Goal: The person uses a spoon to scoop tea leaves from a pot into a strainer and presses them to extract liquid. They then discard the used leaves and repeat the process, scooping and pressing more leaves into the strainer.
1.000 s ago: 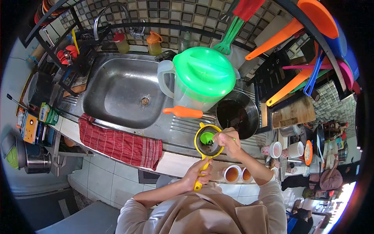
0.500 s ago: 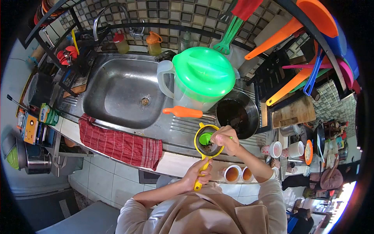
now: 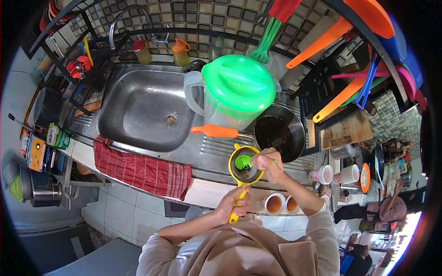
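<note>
My left hand point(image 3: 232, 204) is wrapped round the handle of a yellow strainer point(image 3: 235, 179) at the counter's front edge. Dark bits, like tea leaves, lie in its mesh. My right hand point(image 3: 268, 164) grips a small green spoon point(image 3: 242, 161), its bowl inside the strainer among the dark bits. Just behind is a pan point(image 3: 287, 149) with dark liquid and an orange-sleeved handle point(image 3: 214, 131). Beside it stands a clear pitcher point(image 3: 225, 117) under a green lid. Two cups of brown liquid point(image 3: 275, 204) sit close to my right forearm.
The steel sink point(image 3: 138, 110) is at left, a red checked cloth point(image 3: 142, 165) hanging over its front edge. Stacked cups point(image 3: 324, 175) lie on their sides at right. Ladles and spatulas point(image 3: 322, 41) hang overhead at right. Farther right, a person point(image 3: 389, 209) is partly visible.
The green spoon has shifted slightly within the strainer, and more dark bits show by its bowl. Both hands keep their grips; the whole view has moved a little.
</note>
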`<state>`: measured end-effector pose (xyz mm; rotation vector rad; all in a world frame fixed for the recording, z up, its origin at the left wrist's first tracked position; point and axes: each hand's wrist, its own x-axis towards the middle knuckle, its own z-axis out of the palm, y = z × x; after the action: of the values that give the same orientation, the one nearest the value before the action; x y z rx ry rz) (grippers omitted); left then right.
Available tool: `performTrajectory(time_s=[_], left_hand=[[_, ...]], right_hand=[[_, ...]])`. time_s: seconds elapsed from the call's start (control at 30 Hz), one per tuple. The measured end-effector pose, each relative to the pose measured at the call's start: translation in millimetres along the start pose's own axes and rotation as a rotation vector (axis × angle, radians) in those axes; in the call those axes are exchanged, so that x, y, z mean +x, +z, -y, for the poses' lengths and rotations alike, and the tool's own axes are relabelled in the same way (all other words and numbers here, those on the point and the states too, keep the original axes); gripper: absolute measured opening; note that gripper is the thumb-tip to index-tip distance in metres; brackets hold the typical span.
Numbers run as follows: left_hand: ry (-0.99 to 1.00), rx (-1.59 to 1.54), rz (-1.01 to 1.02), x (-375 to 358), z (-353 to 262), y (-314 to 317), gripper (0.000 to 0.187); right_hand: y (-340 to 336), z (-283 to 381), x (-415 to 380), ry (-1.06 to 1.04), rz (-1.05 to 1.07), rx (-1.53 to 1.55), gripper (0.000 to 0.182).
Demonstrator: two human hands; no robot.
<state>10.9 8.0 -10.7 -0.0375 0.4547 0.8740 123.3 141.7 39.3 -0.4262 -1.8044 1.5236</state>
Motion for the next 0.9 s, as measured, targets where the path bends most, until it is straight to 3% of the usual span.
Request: performTrajectory(time_s=[0.13,0.27,0.47,0.63,0.77,0.9], left_hand=[[-0.012,0.009,-0.002,0.9,0.3,0.1,0.026],[-0.021,0.015,-0.010,-0.6,-0.8,1.7,0.025],[-0.017,0.012,-0.012,-0.1,-0.3,0.3,0.024],[-0.016,0.027,-0.020,-0.2,-0.3,0.8,0.024],[-0.025,0.012,-0.038,0.3,0.3,1.1,0.024],[-0.020,0.020,-0.023,0.4,0.4,1.0,0.023]], right_hand=[[-10.9,1.6,4.3,-0.014,0.223,0.060,0.038],[-13.7,-0.5,6.6,0.001,0.283,0.086,0.038],[0.8,-0.6,-2.7,-0.010,0.098,0.029,0.038],[18.3,3.2,-9.5,-0.030,-0.237,-0.046,0.044],[15.9,0.9,-12.7,-0.027,-0.260,-0.018,0.044],[7.7,0.7,-10.6,-0.092,-0.066,-0.015,0.045]])
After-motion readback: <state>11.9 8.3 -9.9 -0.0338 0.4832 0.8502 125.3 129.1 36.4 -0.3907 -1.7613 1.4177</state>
